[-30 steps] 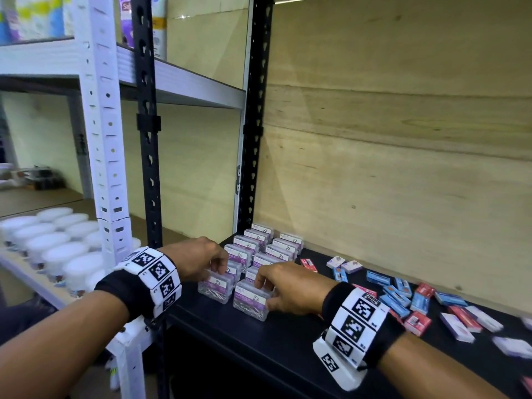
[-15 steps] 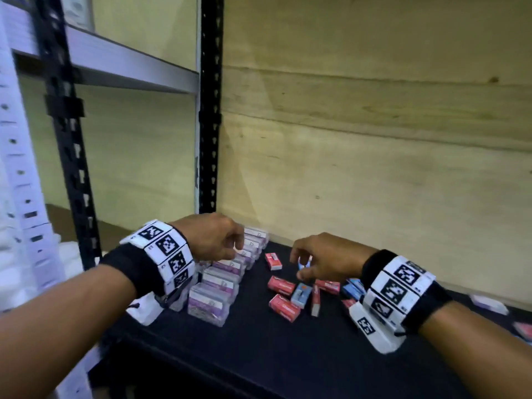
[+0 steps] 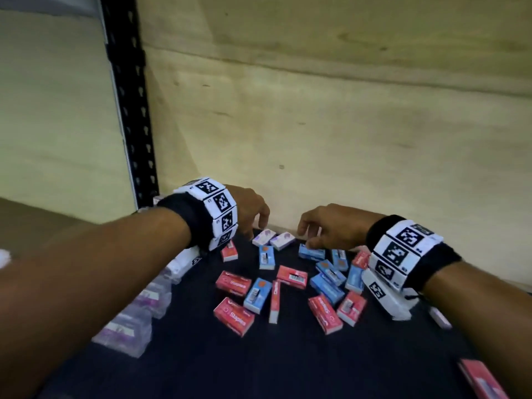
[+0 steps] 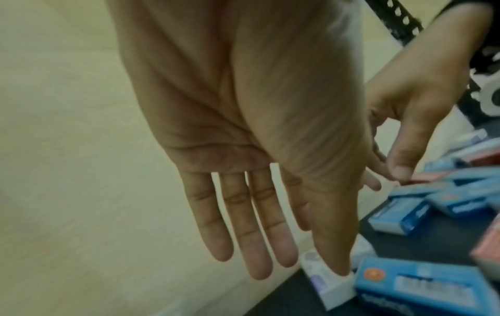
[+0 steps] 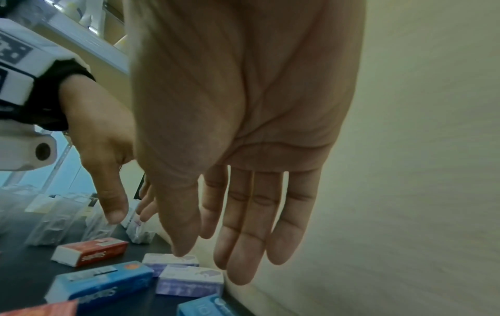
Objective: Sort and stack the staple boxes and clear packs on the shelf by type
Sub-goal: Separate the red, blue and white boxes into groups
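Staple boxes (image 3: 288, 283), red and blue, lie jumbled unsorted mid-shelf, clear packs (image 3: 129, 326) lined up at eight o'clock, while left hand (image 3: 250, 211) and right hand (image 3: 325, 228) hover empty, fingers relaxed, near two white-purple boxes (image 3: 273, 239).

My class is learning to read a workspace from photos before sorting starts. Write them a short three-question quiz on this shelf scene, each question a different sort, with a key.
1. True or false: the left hand is gripping a box.
2. Multiple choice: which boxes lie nearest the wooden back wall, between the two hands? A) red boxes B) white and purple boxes C) clear packs
3. Fill in: the clear packs sit to the ___ of the loose boxes in the head view.

Key
1. False: its fingers are straight and hold nothing, as do those of the right hand.
2. B: the white and purple boxes; red boxes and blue boxes lie nearer.
3. left
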### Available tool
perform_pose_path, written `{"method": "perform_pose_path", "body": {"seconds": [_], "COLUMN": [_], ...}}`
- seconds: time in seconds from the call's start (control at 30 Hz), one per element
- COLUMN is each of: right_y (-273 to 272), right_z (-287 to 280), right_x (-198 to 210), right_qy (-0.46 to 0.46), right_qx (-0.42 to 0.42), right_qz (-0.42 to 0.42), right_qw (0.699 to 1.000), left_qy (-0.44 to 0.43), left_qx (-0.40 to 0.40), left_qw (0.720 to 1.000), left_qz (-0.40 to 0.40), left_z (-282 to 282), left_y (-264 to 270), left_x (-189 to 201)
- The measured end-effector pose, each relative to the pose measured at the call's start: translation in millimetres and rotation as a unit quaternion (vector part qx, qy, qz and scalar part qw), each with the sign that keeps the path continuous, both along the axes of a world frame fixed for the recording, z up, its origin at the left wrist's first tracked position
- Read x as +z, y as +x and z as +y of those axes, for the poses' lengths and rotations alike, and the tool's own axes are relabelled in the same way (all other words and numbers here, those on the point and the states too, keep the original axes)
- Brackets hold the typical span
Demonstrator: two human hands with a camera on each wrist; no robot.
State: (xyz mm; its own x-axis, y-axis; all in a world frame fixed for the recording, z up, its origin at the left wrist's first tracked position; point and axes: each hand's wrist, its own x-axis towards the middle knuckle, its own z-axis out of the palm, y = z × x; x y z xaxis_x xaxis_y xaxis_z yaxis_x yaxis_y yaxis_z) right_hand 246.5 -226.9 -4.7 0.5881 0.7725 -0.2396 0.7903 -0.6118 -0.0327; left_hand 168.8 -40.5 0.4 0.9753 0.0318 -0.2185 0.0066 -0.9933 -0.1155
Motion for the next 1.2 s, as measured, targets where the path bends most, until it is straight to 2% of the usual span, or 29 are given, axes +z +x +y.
{"method": "perform_pose_path", "body": {"seconds": [0.27, 0.37, 0.43, 0.57, 0.9, 1.07, 1.2], "right_y": [35, 42, 45, 49, 46, 45, 40], "right_z": [34, 44, 48, 53, 58, 57, 49], "right_x": [-13, -19, -24, -27, -27, -28, -17], "right_qy": [-0.038, -0.053, -0.049, -0.038, -0.085, -0.074, -0.059], "right_qx": [0.009, 0.006, -0.01, -0.017, 0.005, 0.007, 0.021], "right_qz": [-0.017, -0.006, 0.03, 0.046, 0.026, 0.021, -0.02], "right_qw": [0.999, 0.999, 0.998, 0.998, 0.996, 0.997, 0.998], "left_qy": [0.074, 0.055, 0.044, 0.046, 0.037, 0.041, 0.053], "left_qx": [-0.046, -0.046, -0.047, -0.058, -0.08, -0.051, -0.031], "left_qw": [0.992, 0.992, 0.991, 0.992, 0.99, 0.991, 0.994], "left_qz": [0.094, 0.106, 0.115, 0.099, 0.113, 0.12, 0.095], "left_z": [2, 8, 11, 15, 14, 17, 22], "left_y": [40, 49, 55, 61, 65, 64, 55], "left_x": [-8, -9, -12, -20, -27, -22, -7]}}
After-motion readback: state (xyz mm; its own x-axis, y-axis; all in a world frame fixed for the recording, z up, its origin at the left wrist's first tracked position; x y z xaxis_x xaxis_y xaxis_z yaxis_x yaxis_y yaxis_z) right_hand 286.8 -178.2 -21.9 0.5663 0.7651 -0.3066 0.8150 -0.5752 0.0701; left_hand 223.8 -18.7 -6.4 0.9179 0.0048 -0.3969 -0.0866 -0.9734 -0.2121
